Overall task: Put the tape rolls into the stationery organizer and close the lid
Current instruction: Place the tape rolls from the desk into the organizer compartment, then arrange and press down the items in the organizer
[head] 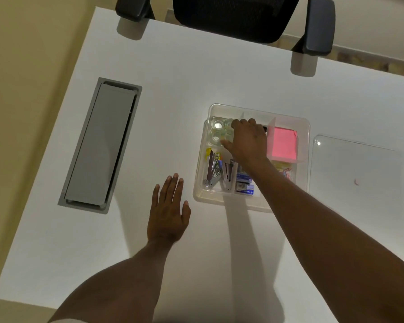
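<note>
The right hand (247, 141) reaches into the clear plastic stationery organizer (304, 127), at the back left corner. Its fingers curl down over the clear tape rolls (217, 131) that sit in that corner box. The fingertips (229, 142) touch the roll closest to them, but the hand hides the grip, so I cannot tell if it is pinching a roll or just resting on it. At least three or four clear rolls sit bunched together in that one box, touching each other.

The left hand (169, 210) lies flat on the white table (173, 78), just to the left of the organizer. Its fingers are spread out and it holds nothing.

Inside the organizer, the front left box holds metal staplers (214, 169) lying side by side. Next to them are small blue and white boxes (244, 183), partly under the right arm. A pink pad of sticky notes (285, 142) sits in the back right box. Something pale and yellow lies in front of the pad, but it is too blurry to name.

The flat clear plastic lid (357, 164) lies on the table just to the right of the organizer. The organizer is open on top.

A long grey metal cable flap (100, 145) is set into the table, well apart on the left. A black office chair (238, 15) with grey armrests stands at the far edge of the table.
</note>
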`<state>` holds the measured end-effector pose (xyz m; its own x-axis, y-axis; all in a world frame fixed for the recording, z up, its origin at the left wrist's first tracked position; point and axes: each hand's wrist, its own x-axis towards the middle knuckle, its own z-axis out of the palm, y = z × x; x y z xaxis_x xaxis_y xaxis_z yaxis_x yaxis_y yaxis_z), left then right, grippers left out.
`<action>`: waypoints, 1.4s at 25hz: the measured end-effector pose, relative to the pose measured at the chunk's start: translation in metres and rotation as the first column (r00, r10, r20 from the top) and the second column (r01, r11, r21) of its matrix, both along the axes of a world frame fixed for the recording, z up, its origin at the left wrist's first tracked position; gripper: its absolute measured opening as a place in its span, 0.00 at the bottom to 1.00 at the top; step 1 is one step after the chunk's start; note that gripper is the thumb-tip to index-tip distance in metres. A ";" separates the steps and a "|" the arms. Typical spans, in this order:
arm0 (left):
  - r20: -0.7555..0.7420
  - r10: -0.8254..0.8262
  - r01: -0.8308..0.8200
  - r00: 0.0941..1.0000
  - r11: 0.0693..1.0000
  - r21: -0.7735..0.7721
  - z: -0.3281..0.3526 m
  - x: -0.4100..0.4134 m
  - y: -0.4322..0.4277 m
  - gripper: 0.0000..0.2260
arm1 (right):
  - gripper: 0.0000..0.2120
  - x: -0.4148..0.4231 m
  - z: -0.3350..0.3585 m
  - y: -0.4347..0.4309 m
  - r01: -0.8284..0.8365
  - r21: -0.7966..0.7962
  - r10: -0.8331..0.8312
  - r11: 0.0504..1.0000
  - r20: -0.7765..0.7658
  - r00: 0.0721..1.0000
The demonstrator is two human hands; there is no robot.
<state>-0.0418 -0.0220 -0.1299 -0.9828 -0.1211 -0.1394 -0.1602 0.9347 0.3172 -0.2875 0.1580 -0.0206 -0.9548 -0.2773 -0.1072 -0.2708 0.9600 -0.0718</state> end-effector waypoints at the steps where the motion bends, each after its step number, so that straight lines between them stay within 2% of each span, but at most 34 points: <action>1: 0.005 0.003 -0.003 1.000 1.000 -0.002 0.000 0.000 0.000 0.30 | 0.23 -0.002 -0.001 -0.003 0.002 0.033 -0.002 0.999 0.008 1.000; 4: 0.010 0.001 -0.001 1.000 1.000 -0.009 -0.001 0.000 0.000 0.30 | 0.25 -0.007 -0.002 -0.011 0.004 0.119 -0.010 0.993 0.053 0.999; 7: 0.015 -0.002 0.002 1.000 1.000 -0.010 -0.001 0.000 0.000 0.30 | 0.25 -0.008 0.001 -0.011 -0.006 0.133 -0.004 0.991 0.079 0.997; 12: 0.000 -0.007 0.007 1.000 1.000 -0.013 -0.001 0.001 0.000 0.30 | 0.15 0.004 0.008 0.000 0.045 -0.047 -0.044 0.998 0.019 0.999; 20: 0.008 0.007 -0.008 1.000 1.000 0.024 0.016 -0.001 0.004 0.29 | 0.14 0.052 0.022 0.019 0.036 -0.205 -0.037 0.978 -0.002 0.999; 22: 0.002 0.036 -0.036 0.999 0.997 0.062 0.024 -0.004 0.005 0.28 | 0.15 0.053 0.026 0.023 0.021 -0.208 -0.022 0.978 -0.001 1.000; 27: -0.081 0.218 -0.188 0.973 0.941 0.282 0.054 -0.047 0.005 0.22 | 0.15 0.039 0.035 0.030 0.022 -0.178 -0.019 0.984 0.017 1.000; 31: -0.244 0.165 -0.084 0.956 0.947 0.311 0.087 -0.113 0.014 0.20 | 0.17 0.027 0.035 0.026 0.011 -0.167 -0.002 0.986 0.054 0.999; 35: -0.227 0.023 0.025 0.974 0.978 0.207 0.105 -0.161 0.034 0.19 | 0.20 0.015 0.034 0.018 -0.025 -0.068 0.030 0.997 0.069 0.997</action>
